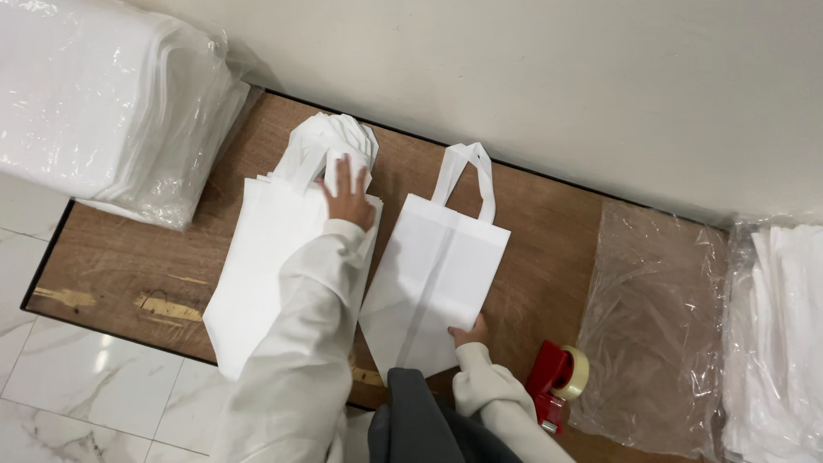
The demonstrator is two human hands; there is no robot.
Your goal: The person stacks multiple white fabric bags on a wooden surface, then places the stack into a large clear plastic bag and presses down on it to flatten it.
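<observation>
The left hand lay flat, fingers spread, pressing the top of the stack of white bags toward the surface's far edge, gripping nothing. The right hand pinched the near corner of the single white bag, which lay flat just beside the stack at the middle of the surface. Squaring that bag well seemed to call for a light pinch and a flat slide. A red tape dispenser sat near the near edge.

Long white sleeves with ribbed cuffs, bare hands, dark grey garment
</observation>
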